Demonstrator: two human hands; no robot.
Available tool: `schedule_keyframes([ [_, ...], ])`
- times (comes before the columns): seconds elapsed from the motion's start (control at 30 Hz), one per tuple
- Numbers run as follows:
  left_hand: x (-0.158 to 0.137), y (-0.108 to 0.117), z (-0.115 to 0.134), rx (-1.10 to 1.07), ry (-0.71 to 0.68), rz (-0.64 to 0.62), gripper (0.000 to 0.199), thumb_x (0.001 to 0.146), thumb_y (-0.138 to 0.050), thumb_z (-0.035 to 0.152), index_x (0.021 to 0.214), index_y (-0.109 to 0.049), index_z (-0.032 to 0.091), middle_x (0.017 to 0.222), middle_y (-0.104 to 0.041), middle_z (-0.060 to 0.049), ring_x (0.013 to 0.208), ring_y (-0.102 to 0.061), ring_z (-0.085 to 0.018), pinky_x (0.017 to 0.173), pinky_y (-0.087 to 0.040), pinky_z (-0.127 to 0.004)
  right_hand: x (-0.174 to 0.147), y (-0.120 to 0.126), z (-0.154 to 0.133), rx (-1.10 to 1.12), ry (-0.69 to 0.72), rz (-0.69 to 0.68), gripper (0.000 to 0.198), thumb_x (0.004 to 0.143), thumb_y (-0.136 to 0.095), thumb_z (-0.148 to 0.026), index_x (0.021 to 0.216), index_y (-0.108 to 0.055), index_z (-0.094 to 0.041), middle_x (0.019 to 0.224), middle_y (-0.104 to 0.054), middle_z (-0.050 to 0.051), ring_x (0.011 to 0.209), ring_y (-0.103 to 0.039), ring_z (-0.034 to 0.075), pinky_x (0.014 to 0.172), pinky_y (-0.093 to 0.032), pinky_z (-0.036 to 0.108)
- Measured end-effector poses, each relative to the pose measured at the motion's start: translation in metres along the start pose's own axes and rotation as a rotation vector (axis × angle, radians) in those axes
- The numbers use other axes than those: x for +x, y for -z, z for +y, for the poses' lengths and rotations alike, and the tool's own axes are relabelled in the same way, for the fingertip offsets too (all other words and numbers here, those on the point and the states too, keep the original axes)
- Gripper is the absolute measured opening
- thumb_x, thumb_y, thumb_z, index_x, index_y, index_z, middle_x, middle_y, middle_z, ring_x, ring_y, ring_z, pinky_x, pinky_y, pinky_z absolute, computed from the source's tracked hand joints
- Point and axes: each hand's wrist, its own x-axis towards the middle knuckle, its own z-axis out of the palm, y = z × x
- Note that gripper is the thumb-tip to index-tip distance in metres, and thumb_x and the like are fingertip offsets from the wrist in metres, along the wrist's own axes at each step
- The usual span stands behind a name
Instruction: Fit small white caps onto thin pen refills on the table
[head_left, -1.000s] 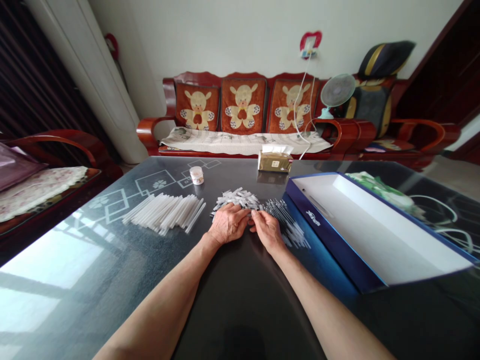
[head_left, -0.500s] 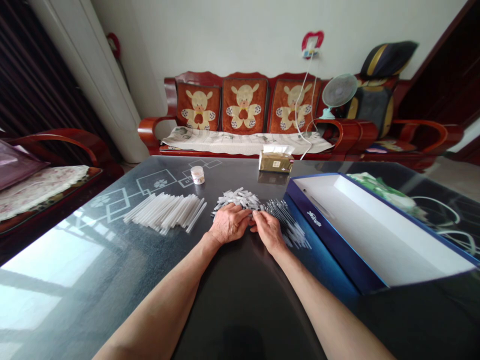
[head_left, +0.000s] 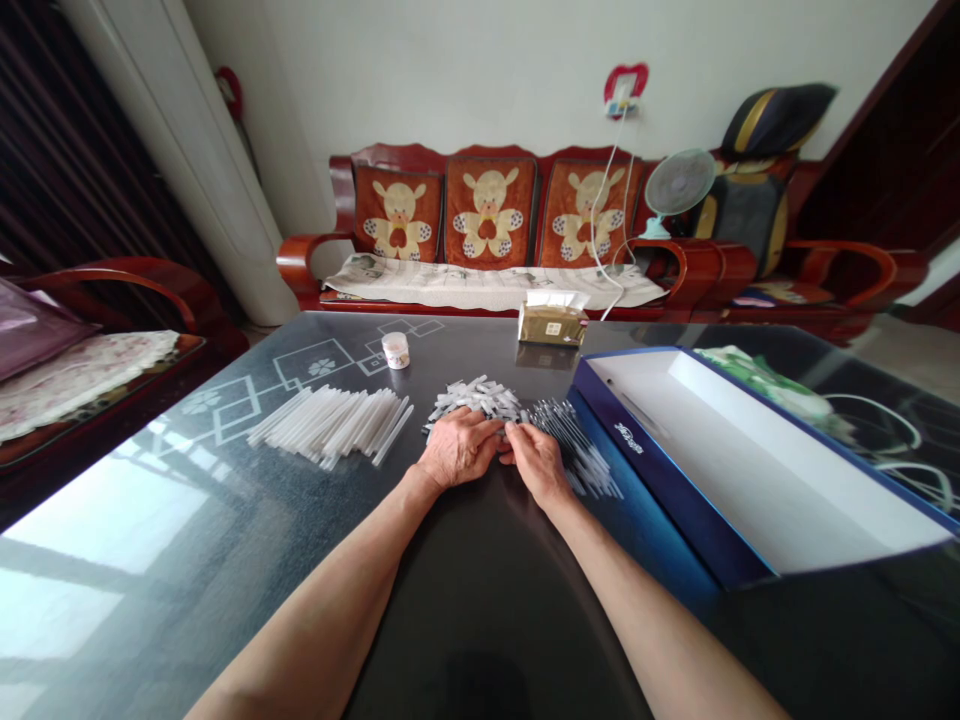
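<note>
My left hand [head_left: 463, 447] and my right hand [head_left: 534, 458] meet at the fingertips over the dark table. The fingers of both are bent and pinched together; whatever sits between them is too small and too covered to name. Just beyond my knuckles lies a heap of short white and grey pen caps [head_left: 480, 398]. Right of my right hand is a pile of thin dark pen refills [head_left: 574, 445] with pale ends. To the left, whitish translucent pen barrels [head_left: 330, 425] lie side by side in a loose row.
A small white round tub [head_left: 395, 351] stands behind the barrels. The tissue box [head_left: 553, 322] is near the far edge. A large blue box [head_left: 720, 480] with white insides takes up the right side, with a green-and-white bag [head_left: 772, 385] and white cable beyond it.
</note>
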Motion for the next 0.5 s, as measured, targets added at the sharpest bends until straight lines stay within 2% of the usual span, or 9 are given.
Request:
schedule_keyframes([
  [0.1, -0.0001, 0.0001, -0.0006, -0.005, -0.002, 0.010, 0.029, 0.094, -0.043, 0.030, 0.103, -0.069, 0.020, 0.074, -0.062, -0.004, 0.070, -0.055, -0.018, 0.072, -0.047, -0.031, 0.0004, -0.0012, 0.0006, -0.029, -0.011, 0.029, 0.044, 0.077, -0.059, -0.059, 0.065, -0.063, -0.016, 0.062, -0.065, 0.004, 0.055, -0.063, 0.016, 0.053, -0.056, 0.028],
  [0.17, -0.0005, -0.0006, -0.0013, -0.008, 0.000, 0.019, 0.028, 0.094, -0.044, 0.030, 0.104, -0.069, 0.021, 0.075, -0.062, -0.004, 0.070, -0.055, -0.018, 0.071, -0.047, -0.030, 0.0003, -0.0016, 0.0002, -0.037, -0.014, 0.038, 0.046, 0.078, -0.057, -0.061, 0.066, -0.063, -0.017, 0.061, -0.065, 0.005, 0.054, -0.063, 0.017, 0.052, -0.056, 0.028],
  [0.3, -0.0011, -0.0029, -0.0022, -0.008, -0.007, 0.033, 0.027, 0.093, -0.045, 0.030, 0.104, -0.069, 0.021, 0.075, -0.063, -0.004, 0.070, -0.055, -0.018, 0.070, -0.047, -0.030, -0.0012, -0.0011, -0.0025, -0.011, 0.010, 0.015, 0.035, 0.073, -0.062, -0.053, 0.078, -0.063, -0.018, 0.063, -0.065, 0.002, 0.061, -0.065, 0.018, 0.054, -0.057, 0.028],
  [0.4, -0.0012, -0.0034, -0.0021, -0.006, -0.008, 0.038, 0.027, 0.093, -0.046, 0.030, 0.104, -0.069, 0.021, 0.074, -0.063, -0.003, 0.070, -0.056, -0.018, 0.070, -0.047, -0.030, -0.0024, -0.0002, -0.0039, -0.011, 0.001, 0.002, 0.031, 0.070, -0.063, -0.048, 0.078, -0.062, -0.018, 0.063, -0.066, 0.001, 0.061, -0.065, 0.018, 0.055, -0.057, 0.027],
  [0.5, -0.0007, -0.0021, -0.0013, -0.008, -0.013, 0.030, 0.027, 0.093, -0.045, 0.029, 0.102, -0.069, 0.021, 0.073, -0.062, -0.003, 0.069, -0.055, -0.018, 0.070, -0.047, -0.030, -0.0025, 0.0003, -0.0034, -0.039, 0.016, -0.014, 0.035, 0.074, -0.060, -0.052, 0.075, -0.063, -0.017, 0.063, -0.066, 0.002, 0.059, -0.065, 0.017, 0.055, -0.057, 0.028],
])
